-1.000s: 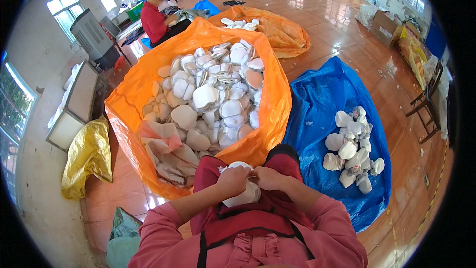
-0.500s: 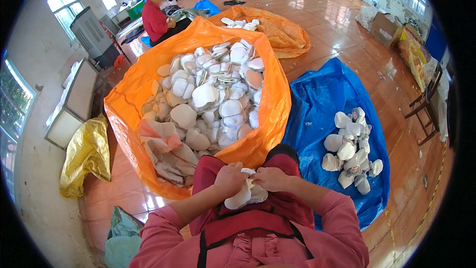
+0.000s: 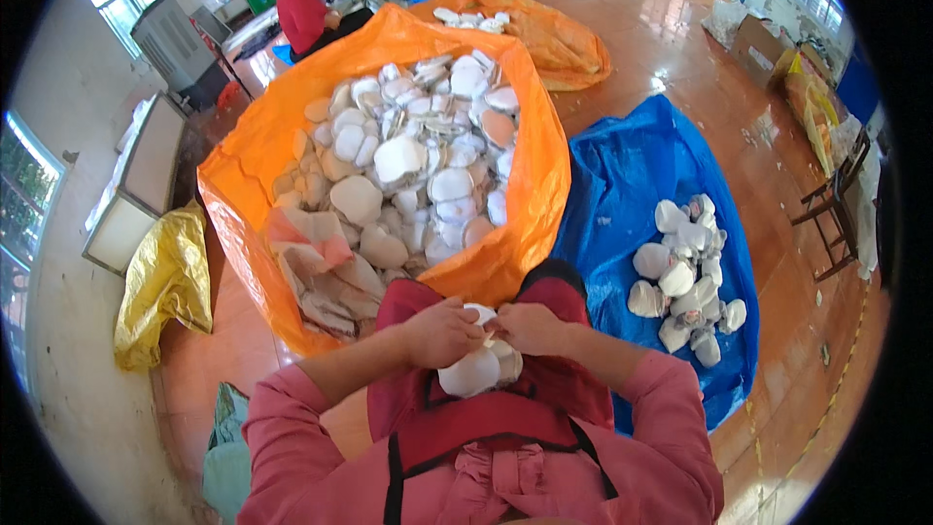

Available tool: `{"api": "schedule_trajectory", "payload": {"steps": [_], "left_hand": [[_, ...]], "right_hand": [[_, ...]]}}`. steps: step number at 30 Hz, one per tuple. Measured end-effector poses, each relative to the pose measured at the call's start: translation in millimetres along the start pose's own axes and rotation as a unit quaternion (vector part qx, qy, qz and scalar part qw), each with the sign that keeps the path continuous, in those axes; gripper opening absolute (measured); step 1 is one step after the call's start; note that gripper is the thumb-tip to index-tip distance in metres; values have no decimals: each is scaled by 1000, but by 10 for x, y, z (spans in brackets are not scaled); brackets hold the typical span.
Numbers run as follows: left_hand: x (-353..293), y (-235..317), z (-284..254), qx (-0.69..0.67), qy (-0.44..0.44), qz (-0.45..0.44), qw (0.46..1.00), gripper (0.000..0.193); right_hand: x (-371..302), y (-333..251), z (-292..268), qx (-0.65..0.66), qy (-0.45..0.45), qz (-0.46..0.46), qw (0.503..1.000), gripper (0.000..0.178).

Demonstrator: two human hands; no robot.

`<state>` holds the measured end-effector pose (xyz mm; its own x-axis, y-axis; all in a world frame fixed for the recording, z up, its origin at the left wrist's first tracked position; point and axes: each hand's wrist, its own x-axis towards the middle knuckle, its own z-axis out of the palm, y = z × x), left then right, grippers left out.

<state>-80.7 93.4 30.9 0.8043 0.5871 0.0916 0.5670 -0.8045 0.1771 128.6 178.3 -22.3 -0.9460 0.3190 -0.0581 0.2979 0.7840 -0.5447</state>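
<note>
My left hand and my right hand meet over my lap, both gripping a white padded cup piece whose rounded side hangs below my fingers. Directly in front of my knees stands a big orange sack heaped with many similar white and beige cup pieces. To my right a blue sheet lies on the floor with a smaller pile of white pieces on it.
A yellow bag lies on the floor at left beside a white board. A person in a red top sits beyond the sack near a grey machine. Another orange sack lies farther back. A chair stands at right.
My hands have kept working the white piece in my lap; it has turned so its rounded side now hangs lower. Nothing else has moved.
</note>
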Motion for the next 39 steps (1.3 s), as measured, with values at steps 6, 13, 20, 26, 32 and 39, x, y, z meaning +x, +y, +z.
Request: {"api": "schedule_trajectory", "payload": {"steps": [6,13,20,26,32,39], "left_hand": [[-97,-47,-84,-64,-110,-44,991,17],[-181,25,-130,2,-55,-78,995,24],[-237,47,-151,66,-20,-125,990,15],[-285,69,-99,123,15,-137,983,17],[-321,91,-27,151,65,-132,978,19],[-205,227,94,-122,50,-283,950,34]], "right_hand": [[9,27,118,-34,3,-38,999,19],[-96,-77,-94,-25,8,-92,995,13],[-97,-52,-135,-8,29,-102,994,14],[-78,-62,-178,-55,61,-124,989,12],[-74,-70,-184,-100,41,-108,988,10],[-2,86,73,-190,16,-181,965,11]]}}
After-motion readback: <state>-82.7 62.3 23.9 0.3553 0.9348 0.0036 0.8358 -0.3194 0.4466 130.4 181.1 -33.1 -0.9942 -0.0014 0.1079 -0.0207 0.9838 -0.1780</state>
